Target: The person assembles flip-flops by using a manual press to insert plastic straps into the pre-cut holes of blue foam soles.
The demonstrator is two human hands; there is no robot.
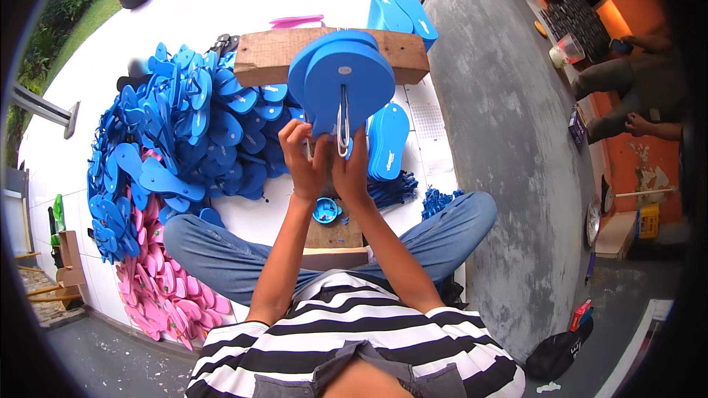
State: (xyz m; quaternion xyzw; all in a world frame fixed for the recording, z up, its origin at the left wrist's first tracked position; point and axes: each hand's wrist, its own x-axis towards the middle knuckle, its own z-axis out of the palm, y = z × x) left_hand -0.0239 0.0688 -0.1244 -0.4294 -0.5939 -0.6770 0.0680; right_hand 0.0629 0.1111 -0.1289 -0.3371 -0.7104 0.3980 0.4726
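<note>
Two stacked blue flip-flop soles [346,92] stand in front of me against a wooden beam [265,55]. A thin pale metal loop [342,129] runs down over the near sole. My left hand [302,155] is closed at the lower left end of the soles, its fingers curled. From the right, my right hand [352,169] grips the same lower end, beside the metal loop. Part of what the fingers touch is hidden behind the hands.
A big heap of blue flip-flops [184,118] lies left, with pink flip-flops [166,287] nearer. Blue soles [388,141] and blue straps [394,190] lie right. A small blue tub [325,211] sits on a wooden board [328,236] between my legs. Another person [641,88] sits far right.
</note>
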